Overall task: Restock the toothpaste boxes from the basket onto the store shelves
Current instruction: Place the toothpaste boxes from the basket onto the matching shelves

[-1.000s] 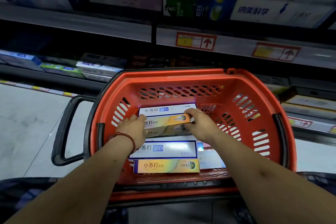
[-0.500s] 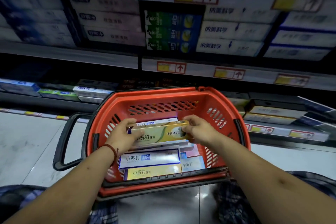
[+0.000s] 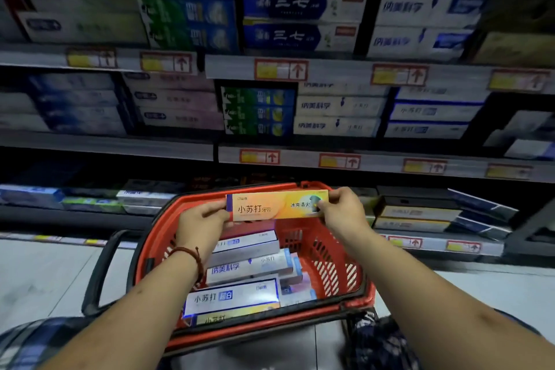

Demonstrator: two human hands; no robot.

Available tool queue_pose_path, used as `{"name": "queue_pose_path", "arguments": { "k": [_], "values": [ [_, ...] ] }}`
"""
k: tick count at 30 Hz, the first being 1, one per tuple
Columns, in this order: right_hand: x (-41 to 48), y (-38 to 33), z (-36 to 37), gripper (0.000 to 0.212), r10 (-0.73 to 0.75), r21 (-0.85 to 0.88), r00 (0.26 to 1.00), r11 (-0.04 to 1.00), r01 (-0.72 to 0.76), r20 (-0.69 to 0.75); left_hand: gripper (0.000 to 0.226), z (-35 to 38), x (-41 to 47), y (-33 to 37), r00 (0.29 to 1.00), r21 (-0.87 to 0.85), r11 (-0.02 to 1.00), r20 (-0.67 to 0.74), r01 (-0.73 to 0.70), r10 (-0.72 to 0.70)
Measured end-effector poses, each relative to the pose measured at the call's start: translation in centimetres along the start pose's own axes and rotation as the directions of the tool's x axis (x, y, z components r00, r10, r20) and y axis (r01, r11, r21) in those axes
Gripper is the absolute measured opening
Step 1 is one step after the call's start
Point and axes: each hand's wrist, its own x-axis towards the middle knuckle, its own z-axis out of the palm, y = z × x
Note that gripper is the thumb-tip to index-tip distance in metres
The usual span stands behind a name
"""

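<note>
An orange-yellow toothpaste box (image 3: 274, 206) is held level above the red basket (image 3: 336, 276). My left hand (image 3: 201, 224) grips its left end and my right hand (image 3: 342, 209) pinches its right end. Several more toothpaste boxes (image 3: 240, 270) lie stacked inside the basket, white-and-blue ones on top and a yellow one at the near edge. The store shelves (image 3: 360, 159) rise just behind the basket, packed with rows of toothpaste boxes.
The basket's black handle (image 3: 99, 273) hangs out to the left over the pale floor (image 3: 39, 276). The low shelf at right (image 3: 420, 219) holds dark and yellow boxes. Price tags (image 3: 280, 69) with red arrows line the shelf edges.
Both hands have lifted the orange-yellow box up out of the basket to above its far rim. The view has tilted up, bringing more shelves into sight.
</note>
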Motion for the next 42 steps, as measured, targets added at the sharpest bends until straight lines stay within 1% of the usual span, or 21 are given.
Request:
{"name": "queue_pose_path", "arguments": {
  "k": [2, 5, 7, 9, 11, 14, 18, 20, 23, 29, 33, 35, 39, 42],
  "values": [
    [0.2, -1.3, -1.7, 0.009, -0.007, 0.064, 1.0, 0.998, 0.008, -0.017, 0.025, 1.2, -0.2, 1.6, 1.0, -0.032, 0.999, 0.004, -0.019, 0.02],
    [0.0, -3.2, -4.3, 0.024, -0.042, 0.162, 0.999, 0.986, 0.046, -0.028, 0.025, 3.8, -1.1, 4.0, 0.998, -0.066, 0.996, 0.011, -0.056, 0.057],
    [0.2, -3.9, -6.1, 0.033, -0.085, 0.184, 0.995, 0.978, 0.094, -0.057, 0.026, 5.8, -2.0, 5.8, 0.996, -0.08, 0.993, 0.026, -0.085, 0.087],
    [0.6, -4.5, -8.1, 0.038, -0.101, 0.182, 0.99, 0.976, 0.118, -0.101, 0.025, 7.9, -2.7, 7.4, 0.993, -0.09, 0.991, 0.05, -0.102, 0.107],
    [1.4, -5.0, -10.4, 0.037, -0.129, 0.14, 0.98, 0.979, 0.151, -0.154, 0.024, 10.1, -3.3, 8.9, 0.992, -0.117, 0.989, 0.076, -0.094, 0.103],
    [2.5, -5.5, -14.2, 0.035, -0.159, 0.115, 0.962, 0.975, 0.188, -0.221, 0.033, 13.5, -4.5, 10.9, 0.985, -0.159, 0.981, 0.108, -0.113, 0.131],
    [3.5, -5.5, -19.2, 0.038, -0.127, 0.126, 0.957, 0.978, 0.165, -0.262, 0.031, 17.7, -6.0, 13.3, 0.972, -0.191, 0.968, 0.139, -0.164, 0.192],
    [4.1, -5.6, -21.5, 0.037, -0.122, 0.132, 0.949, 0.977, 0.166, -0.291, 0.03, 19.7, -6.6, 14.5, 0.96, -0.175, 0.964, 0.163, -0.198, 0.227],
    [5.2, -5.7, -24.9, 0.034, -0.117, 0.149, 0.927, 0.972, 0.18, -0.356, 0.037, 22.5, -7.8, 16.5, 0.935, -0.165, 0.952, 0.205, -0.258, 0.289],
    [6.9, -7.0, -31.2, 0.034, -0.124, 0.155, 0.87, 0.963, 0.222, -0.477, 0.029, 27.7, -9.5, 20.0, 0.889, -0.129, 0.922, 0.245, -0.366, 0.387],
    [8.3, -8.3, -35.2, 0.033, -0.14, 0.153, 0.829, 0.953, 0.262, -0.541, 0.035, 31.4, -10.1, 22.8, 0.865, -0.134, 0.906, 0.271, -0.401, 0.423],
    [9.1, -9.1, -36.9, 0.029, -0.163, 0.13, 0.801, 0.949, 0.286, -0.576, 0.037, 33.1, -10.2, 24.1, 0.848, -0.151, 0.893, 0.28, -0.425, 0.451],
    [11.0, -10.6, -39.6, 0.03, -0.241, 0.073, 0.767, 0.934, 0.35, -0.595, 0.039, 36.1, -9.8, 26.1, 0.8, -0.153, 0.853, 0.298, -0.499, 0.521],
    [12.6, -11.5, -40.9, 0.031, -0.252, 0.057, 0.754, 0.932, 0.358, -0.606, 0.042, 38.2, -9.2, 27.3, 0.775, -0.129, 0.827, 0.295, -0.547, 0.559]
  ]
}}
